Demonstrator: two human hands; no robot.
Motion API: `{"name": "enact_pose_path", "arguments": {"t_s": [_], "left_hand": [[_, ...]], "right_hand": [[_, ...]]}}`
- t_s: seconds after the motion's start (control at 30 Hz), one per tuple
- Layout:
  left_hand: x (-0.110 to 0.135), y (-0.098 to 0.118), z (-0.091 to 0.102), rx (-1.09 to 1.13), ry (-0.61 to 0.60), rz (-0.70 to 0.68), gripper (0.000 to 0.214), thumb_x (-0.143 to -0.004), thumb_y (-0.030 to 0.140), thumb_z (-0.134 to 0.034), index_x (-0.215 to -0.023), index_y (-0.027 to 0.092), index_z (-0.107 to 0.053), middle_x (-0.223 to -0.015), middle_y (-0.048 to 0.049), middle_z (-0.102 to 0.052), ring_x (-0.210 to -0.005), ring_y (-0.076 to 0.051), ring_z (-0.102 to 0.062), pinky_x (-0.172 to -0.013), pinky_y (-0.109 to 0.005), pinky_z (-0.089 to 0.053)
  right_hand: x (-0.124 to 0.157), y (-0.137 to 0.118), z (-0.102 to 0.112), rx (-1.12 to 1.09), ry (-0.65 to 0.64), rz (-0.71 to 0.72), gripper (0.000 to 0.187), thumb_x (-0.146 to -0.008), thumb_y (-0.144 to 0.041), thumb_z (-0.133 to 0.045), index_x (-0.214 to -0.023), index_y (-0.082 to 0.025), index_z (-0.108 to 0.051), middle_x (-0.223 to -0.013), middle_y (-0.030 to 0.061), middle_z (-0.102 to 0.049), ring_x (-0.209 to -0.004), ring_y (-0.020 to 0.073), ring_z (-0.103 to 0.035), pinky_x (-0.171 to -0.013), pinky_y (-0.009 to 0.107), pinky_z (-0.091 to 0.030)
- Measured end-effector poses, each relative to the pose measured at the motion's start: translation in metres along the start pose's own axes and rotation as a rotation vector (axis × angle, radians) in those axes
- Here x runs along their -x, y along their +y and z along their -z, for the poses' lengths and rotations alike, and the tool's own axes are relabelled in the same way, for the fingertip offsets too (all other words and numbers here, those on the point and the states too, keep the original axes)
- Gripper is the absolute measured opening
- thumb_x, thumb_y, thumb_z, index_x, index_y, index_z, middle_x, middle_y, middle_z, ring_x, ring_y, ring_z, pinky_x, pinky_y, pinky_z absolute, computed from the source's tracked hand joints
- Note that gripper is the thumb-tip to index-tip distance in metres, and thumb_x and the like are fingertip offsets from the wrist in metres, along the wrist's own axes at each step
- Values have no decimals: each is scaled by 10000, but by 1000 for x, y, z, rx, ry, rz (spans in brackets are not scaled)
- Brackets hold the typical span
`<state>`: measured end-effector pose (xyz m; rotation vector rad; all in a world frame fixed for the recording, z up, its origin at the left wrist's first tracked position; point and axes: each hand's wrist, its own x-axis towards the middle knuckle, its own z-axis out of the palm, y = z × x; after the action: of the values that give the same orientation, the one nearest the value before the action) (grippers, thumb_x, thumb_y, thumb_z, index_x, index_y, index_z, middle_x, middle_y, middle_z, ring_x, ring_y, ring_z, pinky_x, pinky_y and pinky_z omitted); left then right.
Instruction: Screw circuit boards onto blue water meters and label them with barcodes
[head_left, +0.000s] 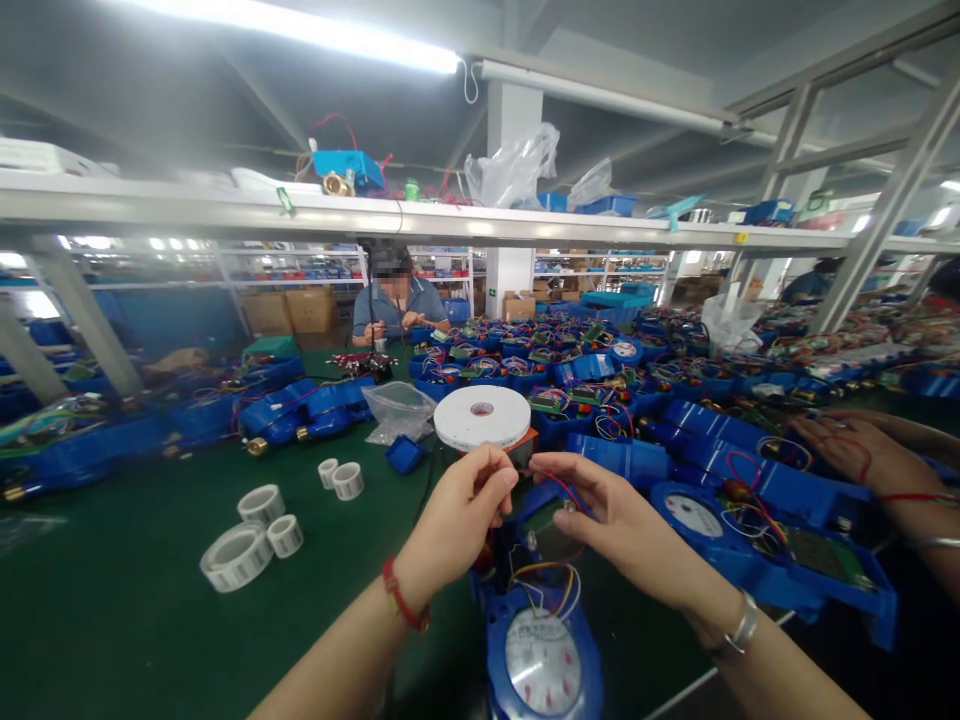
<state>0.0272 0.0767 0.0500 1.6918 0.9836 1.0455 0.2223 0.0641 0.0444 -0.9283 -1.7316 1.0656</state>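
Note:
A blue water meter (544, 660) with a round white dial lies in front of me, its electronics box open toward the far side. Inside the box are a green circuit board (553, 535) and several thin coloured wires (559, 578). My left hand (457, 515) is closed in a pinch above the box's left side; whatever its fingertips hold is hidden. Curled over the right side of the board, my right hand (619, 520) has a red wire (555, 474) at its fingers. Just beyond both hands, a large white tape roll (482, 415) lies flat on an orange-red box (525, 446).
Several label rolls (237, 556) stand on the green table (135, 620) at left, near a small blue cap (406, 455) and a plastic bag (399, 410). Open meters (750, 520) crowd the right, where another person's hands (862, 450) work. A shelf (420, 220) spans overhead.

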Motion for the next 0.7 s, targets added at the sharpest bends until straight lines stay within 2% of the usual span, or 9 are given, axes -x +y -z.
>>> {"name": "enact_pose_path", "arguments": {"t_s": [0.07,0.1,0.17,0.23,0.3,0.47,0.57,0.63,0.7], "left_hand": [[-10,-7,-3,37,-2,28,194,-883,365,-485,-786,196,-493,-651,44,-487,-574,-110,-440,-542,-230,-354],[-15,-10,-4,49,-13,43,197,-866,371,-500,-784,191,-499,-658,40,-490,-578,-110,-444,-541,-229,-357],[-22,-14,-6,53,-44,69,198,-835,371,-530,-771,184,-512,-665,31,-505,-575,-112,-452,-534,-231,-358],[-27,-18,-6,20,-52,75,196,-805,359,-565,-736,180,-524,-651,28,-517,-567,-113,-454,-535,-235,-354],[-31,-23,-7,-44,-30,52,193,-766,331,-618,-685,172,-543,-642,21,-537,-594,-122,-468,-573,-245,-366],[-35,-30,-7,-172,-3,-13,121,-770,286,-630,-760,167,-611,-717,1,-620,-668,-152,-533,-633,-262,-395],[-26,-14,-2,-225,-20,-38,159,-858,299,-544,-805,177,-631,-749,-6,-646,-706,-164,-566,-664,-271,-417],[-15,3,1,-258,-115,-55,205,-906,308,-492,-904,199,-665,-858,-12,-686,-804,-175,-607,-741,-281,-449],[-3,17,0,-332,-262,-78,283,-855,352,-612,-1119,255,-639,-1076,-3,-691,-973,-193,-622,-864,-297,-458]], "right_hand": [[4,-1,-3,-220,-95,-55,596,-806,-245,-734,-1356,-286,-507,-1384,61,-548,-1320,238,-465,-1146,417,-295],[6,0,-5,-310,-104,-73,687,-793,-243,-755,-1404,-303,-447,-1425,61,-508,-1343,234,-437,-1153,417,-280],[9,4,-11,-410,-44,-81,821,-781,-247,-778,-1466,-347,-337,-1482,51,-440,-1377,224,-389,-1156,419,-269],[12,9,-20,-478,35,-70,815,-787,-267,-778,-1465,-366,-336,-1516,36,-397,-1419,213,-312,-1159,402,-259],[14,12,-30,-545,62,-67,712,-809,-296,-756,-1428,-361,-410,-1526,24,-390,-1436,218,-276,-1157,393,-260],[17,11,-47,-558,149,-99,437,-831,-337,-716,-1254,-290,-622,-1476,31,-462,-1380,264,-368,-1152,403,-244],[18,10,-44,-677,244,-219,447,-776,-355,-755,-1188,-226,-642,-1311,78,-606,-1210,291,-539,-1039,417,-383],[19,10,-40,-784,308,-293,551,-727,-366,-798,-1212,-199,-598,-1172,90,-674,-1079,284,-614,-920,393,-460],[19,10,-38,-832,364,-321,617,-684,-369,-837,-1211,-178,-578,-1099,84,-696,-1032,266,-633,-857,347,-480]]}}
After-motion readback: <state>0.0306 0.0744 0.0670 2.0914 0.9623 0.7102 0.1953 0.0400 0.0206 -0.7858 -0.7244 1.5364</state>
